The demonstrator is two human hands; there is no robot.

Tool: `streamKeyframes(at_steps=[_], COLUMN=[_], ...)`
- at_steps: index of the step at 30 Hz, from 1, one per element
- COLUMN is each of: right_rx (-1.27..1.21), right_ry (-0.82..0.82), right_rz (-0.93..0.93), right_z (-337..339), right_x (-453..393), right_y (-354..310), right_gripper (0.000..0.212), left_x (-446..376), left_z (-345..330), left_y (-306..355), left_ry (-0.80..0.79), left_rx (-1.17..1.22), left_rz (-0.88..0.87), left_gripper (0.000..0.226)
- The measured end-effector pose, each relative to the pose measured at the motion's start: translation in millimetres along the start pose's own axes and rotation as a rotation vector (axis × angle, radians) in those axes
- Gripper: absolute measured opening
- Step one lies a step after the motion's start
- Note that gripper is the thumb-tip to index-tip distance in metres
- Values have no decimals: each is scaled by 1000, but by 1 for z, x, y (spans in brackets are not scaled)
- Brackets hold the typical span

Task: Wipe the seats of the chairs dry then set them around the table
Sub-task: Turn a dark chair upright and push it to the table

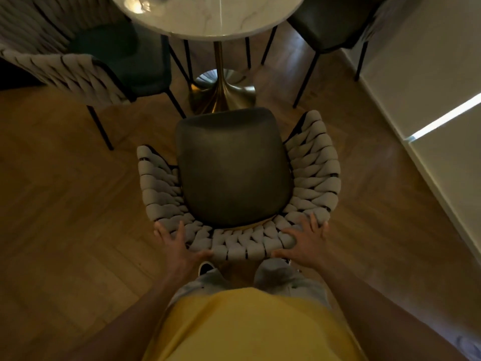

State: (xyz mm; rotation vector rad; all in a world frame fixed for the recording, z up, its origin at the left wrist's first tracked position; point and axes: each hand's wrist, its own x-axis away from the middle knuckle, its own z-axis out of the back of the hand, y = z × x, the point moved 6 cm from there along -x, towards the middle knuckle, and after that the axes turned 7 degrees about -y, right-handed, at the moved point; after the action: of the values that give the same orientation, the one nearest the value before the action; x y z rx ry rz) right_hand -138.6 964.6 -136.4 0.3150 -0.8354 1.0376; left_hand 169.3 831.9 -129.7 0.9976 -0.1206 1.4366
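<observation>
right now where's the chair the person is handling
In the head view, the woven-back chair stands centre frame, directly before the person, its seat facing the marble table's gold pedestal, between two other chairs.

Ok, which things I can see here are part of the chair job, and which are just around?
Part of the job:
- middle chair, both hands on its woven back: left hand, right hand
- left chair
- right chair
- round table

Just around:
- wooden floor
- white wall
</observation>
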Motion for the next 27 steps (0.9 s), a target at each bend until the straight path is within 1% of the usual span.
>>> streamKeyframes(at_steps=[3, 6, 8, 11, 14, 16, 17, 19, 21, 23, 27], right_rx=[27, 56, 73, 58, 1, -95, -161, -252, -247, -189, -128], right_ry=[-24, 6, -2, -14, 0, 70, 131, 210, 184, 141, 100], right_rz=[34, 66, 59, 38, 62, 88, 82, 20, -24, -38, -31], right_z=[6, 17, 31, 57, 80, 91, 95, 101, 99, 98, 107], right_x=[-6, -14, -26, -43, -56, -60, -60, -60, -63, -67, -69], right_y=[8, 23, 37, 58, 67, 73, 78, 92, 99, 99, 95], right_gripper=[112, 107, 103, 99, 91, 87, 91, 110, 127, 131, 126], left_x=[-4, -10, -15, -29, -48, -59, -62, -64, -62, -62, -67], left_z=[-2, -11, -16, -19, -17, -15, -15, -25, -41, -51, -47], left_y=[2, 21, 43, 79, 103, 113, 118, 127, 133, 134, 134], left_ry=[38, 27, 8, 22, 29, 18, 18, 11, -13, -37, -53], left_rx=[-43, -88, -97, -105, -102, -105, -103, -91, -164, -233, -259], left_rz=[-19, -16, 4, -18, -16, 34, 61, 117, 147, 168, 153], left_gripper=[107, 103, 101, 98, 102, 112, 118, 130, 138, 141, 132])
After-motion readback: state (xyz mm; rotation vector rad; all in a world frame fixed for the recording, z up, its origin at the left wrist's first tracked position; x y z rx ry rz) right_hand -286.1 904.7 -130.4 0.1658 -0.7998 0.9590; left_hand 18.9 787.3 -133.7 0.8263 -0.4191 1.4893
